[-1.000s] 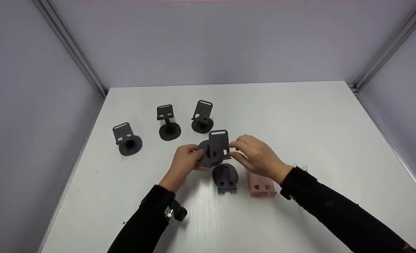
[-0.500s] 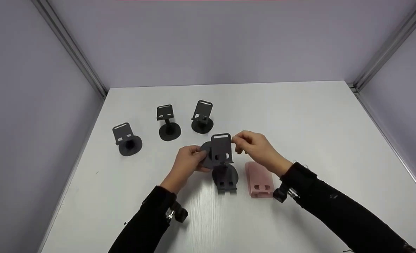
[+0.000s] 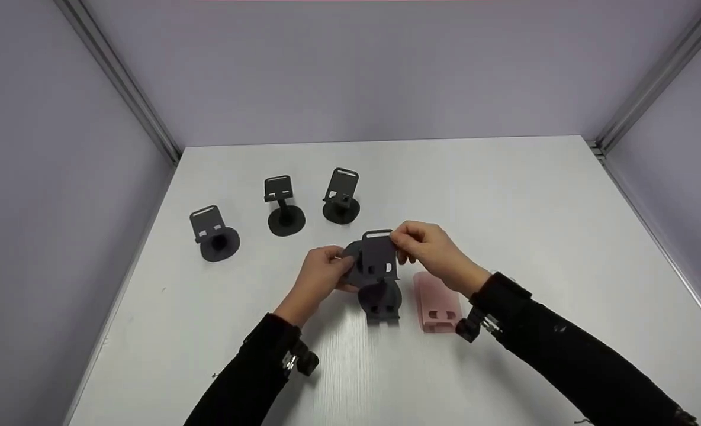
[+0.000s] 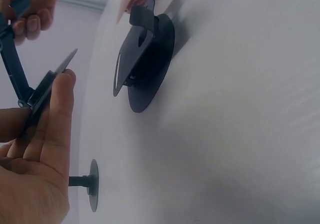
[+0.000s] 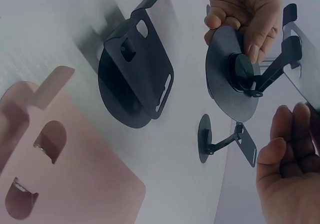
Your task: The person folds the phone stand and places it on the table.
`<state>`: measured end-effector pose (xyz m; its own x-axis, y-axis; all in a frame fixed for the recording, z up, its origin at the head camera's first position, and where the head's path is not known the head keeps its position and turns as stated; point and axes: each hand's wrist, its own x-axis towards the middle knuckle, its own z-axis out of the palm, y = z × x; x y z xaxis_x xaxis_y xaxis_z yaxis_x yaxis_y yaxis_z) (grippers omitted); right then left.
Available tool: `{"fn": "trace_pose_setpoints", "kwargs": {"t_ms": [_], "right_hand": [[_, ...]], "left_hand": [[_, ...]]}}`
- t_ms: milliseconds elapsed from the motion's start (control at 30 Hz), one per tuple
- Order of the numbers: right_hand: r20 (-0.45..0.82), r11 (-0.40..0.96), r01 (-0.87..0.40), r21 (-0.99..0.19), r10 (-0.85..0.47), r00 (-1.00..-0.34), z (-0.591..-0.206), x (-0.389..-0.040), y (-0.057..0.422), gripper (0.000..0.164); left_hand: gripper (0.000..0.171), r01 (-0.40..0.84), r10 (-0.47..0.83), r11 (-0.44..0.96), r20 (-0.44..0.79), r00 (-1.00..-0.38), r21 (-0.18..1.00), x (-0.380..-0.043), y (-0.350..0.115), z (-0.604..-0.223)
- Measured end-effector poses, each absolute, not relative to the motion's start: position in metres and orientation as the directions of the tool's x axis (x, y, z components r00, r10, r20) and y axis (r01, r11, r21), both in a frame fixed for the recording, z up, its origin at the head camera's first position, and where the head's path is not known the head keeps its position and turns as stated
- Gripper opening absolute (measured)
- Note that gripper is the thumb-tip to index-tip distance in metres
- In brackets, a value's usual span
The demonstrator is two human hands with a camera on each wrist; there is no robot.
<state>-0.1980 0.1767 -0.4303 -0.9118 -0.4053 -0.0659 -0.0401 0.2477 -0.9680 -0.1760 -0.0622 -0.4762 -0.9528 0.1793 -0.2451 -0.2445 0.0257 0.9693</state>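
Note:
My left hand (image 3: 317, 273) grips the round base of a dark grey phone stand (image 3: 378, 257), thumb on top and fingers spread flat beneath. In the right wrist view, the disc base (image 5: 225, 81) is tilted up off the table, and a hinged arm links it to the slotted plate. At the plate's upper right edge, my right hand (image 3: 436, 251) pinches it between thumb and curled fingers. Below, a second dark phone stand (image 3: 381, 310), folded down over its base, lies on the table, partly overlapped by the held one. Right of it lies a folded pink phone stand (image 3: 436, 296).
Three more dark phone stands stand unfolded further back: one at the left (image 3: 214, 236), one in the middle (image 3: 285, 216) and one near the centre (image 3: 341, 201). The white table (image 3: 534, 195) meets pale partition walls (image 3: 350, 77) at its back and sides.
The held phone stand has shifted slightly right and toward me, overlapping the folded one more. My right hand has moved from the plate's lower side up to its top right edge, uncovering the pink stand.

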Motion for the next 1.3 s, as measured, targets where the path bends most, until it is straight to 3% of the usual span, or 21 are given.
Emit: {"fn": "trace_pose_setpoints", "kwargs": {"t_ms": [500, 1300], "right_hand": [[-0.067, 0.234, -0.035, -0.972, -0.417, -0.906, -0.4279, -0.1995, 0.1808, 0.033], [-0.177, 0.216, 0.086, -0.972, -0.447, -0.877, -0.4361, -0.1983, 0.1851, 0.027]], "left_hand": [[0.021, -0.176, 0.195, 0.074, -0.188, -0.963, 0.982, -0.1764, -0.061, -0.4725], [0.015, -0.08, 0.222, 0.208, -0.127, -0.967, 0.975, -0.1713, -0.0535, -0.47]]}}
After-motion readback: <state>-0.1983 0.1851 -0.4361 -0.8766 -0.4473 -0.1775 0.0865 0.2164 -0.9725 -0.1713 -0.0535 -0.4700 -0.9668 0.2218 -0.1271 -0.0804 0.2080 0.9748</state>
